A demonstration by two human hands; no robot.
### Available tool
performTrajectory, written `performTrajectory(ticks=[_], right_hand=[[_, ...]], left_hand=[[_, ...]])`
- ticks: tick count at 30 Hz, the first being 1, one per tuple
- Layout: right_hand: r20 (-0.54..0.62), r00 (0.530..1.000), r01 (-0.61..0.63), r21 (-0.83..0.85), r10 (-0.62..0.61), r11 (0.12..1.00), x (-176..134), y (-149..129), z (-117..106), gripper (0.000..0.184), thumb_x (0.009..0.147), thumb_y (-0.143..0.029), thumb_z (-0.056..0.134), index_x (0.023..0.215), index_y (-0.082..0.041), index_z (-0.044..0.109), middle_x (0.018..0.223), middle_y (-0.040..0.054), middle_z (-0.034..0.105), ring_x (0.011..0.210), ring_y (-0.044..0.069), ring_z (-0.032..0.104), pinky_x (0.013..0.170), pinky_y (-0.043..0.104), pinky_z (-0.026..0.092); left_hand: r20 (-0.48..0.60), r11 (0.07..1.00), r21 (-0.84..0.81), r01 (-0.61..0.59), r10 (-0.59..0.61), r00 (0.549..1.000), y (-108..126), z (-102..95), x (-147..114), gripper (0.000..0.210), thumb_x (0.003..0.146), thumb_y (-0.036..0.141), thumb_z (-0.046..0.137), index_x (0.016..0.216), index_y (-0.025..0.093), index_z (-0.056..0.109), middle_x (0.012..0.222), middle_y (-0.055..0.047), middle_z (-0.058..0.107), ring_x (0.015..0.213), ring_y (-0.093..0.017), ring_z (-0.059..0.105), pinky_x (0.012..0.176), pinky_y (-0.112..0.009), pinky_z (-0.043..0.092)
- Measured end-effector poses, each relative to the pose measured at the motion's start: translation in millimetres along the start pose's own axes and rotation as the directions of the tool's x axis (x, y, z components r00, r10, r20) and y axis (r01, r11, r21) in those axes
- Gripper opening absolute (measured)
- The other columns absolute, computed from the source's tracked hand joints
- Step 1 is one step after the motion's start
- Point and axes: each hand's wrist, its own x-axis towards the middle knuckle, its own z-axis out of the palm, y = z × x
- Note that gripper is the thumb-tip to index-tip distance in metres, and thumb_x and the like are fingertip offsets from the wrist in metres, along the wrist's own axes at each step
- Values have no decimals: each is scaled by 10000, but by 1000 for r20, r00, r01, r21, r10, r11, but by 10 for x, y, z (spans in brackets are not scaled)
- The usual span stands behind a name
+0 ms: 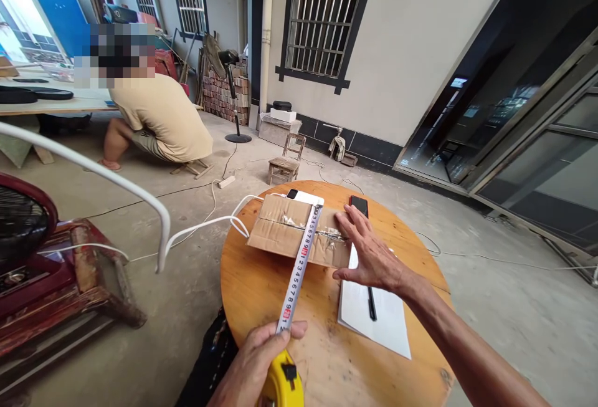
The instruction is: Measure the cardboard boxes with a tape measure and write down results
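Left fingers (298,330) curled round tape measure (290,382), "3456789" on blade (297,276); right fingers (360,222) spread by carton (278,226)

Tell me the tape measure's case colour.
The tape measure case is yellow, clearest in the head view.

The tabletop (322,332) is varnished wood, softly glossy; the box (275,237), matt cardboard under shiny, wrinkled clear tape (327,234); the tape measure (281,366), a smooth plastic case (295,391) with a metal blade (296,279); the sheet (393,321), matt paper.
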Motion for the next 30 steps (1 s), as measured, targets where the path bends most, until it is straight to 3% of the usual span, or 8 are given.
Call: performTrajectory(ticks=[4, 7, 9, 14, 17, 22, 25, 30], right_hand=[[-27, 999, 25, 20, -24, 999, -4, 42, 45, 1079, 695, -467, 731, 1504, -197, 70, 1546, 210, 71, 1434, 374, 48, 1093, 574, 272], [-49, 998, 49, 46, -47, 998, -15, 66, 45, 1086, 706, -489, 723, 1508, -217, 44, 1547, 197, 90, 1433, 369, 69, 1094, 577, 273], [-55, 997, 61, 91, -57, 994, -28, 78, 24, 1090, 715, -526, 708, 1509, -233, 23, 1551, 180, 104, 1433, 360, 92, 1096, 571, 282], [-17, 999, 42, 184, -39, 982, -76, 96, -70, 1094, 718, -590, 683, 1509, -242, 13, 1557, 158, 150, 1432, 334, 148, 1116, 545, 273], [28, 1000, -6, 204, 0, 979, -115, 81, -126, 1105, 712, -588, 689, 1510, -227, 15, 1561, 165, 154, 1431, 332, 159, 1123, 548, 260], [36, 999, -4, 226, -4, 974, -175, 30, -169, 1086, 722, -589, 681, 1511, -224, 30, 1563, 165, 155, 1430, 323, 175, 1119, 537, 278], [21, 1000, 12, 207, -17, 978, -204, 9, -160, 1081, 726, -584, 682, 1511, -224, 32, 1561, 169, 161, 1429, 321, 181, 1118, 540, 277], [-13, 999, 46, 181, -45, 982, -254, -55, -154, 1068, 747, -510, 697, 1512, -230, 6, 1566, 164, 144, 1435, 314, 163, 1115, 532, 290]], left_hand=[[-26, 997, -16, 75, -75, 997, 146, 12, -29, 498, 689, 612, 624, 1000, 242, 743, 1170, -99, 682, 1087, -308, 599, 873, -325, 502], [1, 985, 7, 170, -170, 985, 242, -65, -50, 586, 717, 636, 576, 1080, 200, 719, 897, -101, 727, 839, -282, 672, 687, -323, 533], [18, 984, 69, 167, -169, 986, 302, -199, -58, 588, 726, 626, 569, 1089, 188, 717, 775, -76, 716, 786, -272, 673, 669, -322, 530], [60, 868, 494, -51, 24, 998, 558, -724, 9, 430, 761, 550, 554, 1018, 263, 746, 1059, -34, 727, 1046, -271, 609, 864, -288, 485], [239, 763, 630, -143, -16, 971, 836, -971, 98, 402, 809, 498, 499, 1029, 260, 738, 1048, -16, 740, 1023, -245, 621, 892, -264, 461], [330, 472, 841, -265, -59, 942, 1385, -1092, 213, 342, 836, 391, 456, 831, 250, 768, 908, -12, 727, 834, -211, 621, 725, -234, 454], [361, 449, 848, -281, -100, 927, 1645, -1062, 298, 289, 817, 366, 511, 805, 260, 780, 933, -35, 726, 913, -246, 608, 777, -253, 441], [461, 535, 773, -341, -104, 881, 1901, -994, 521, 218, 774, 267, 583, 690, 224, 779, 793, -49, 751, 822, -240, 630, 724, -247, 445]])
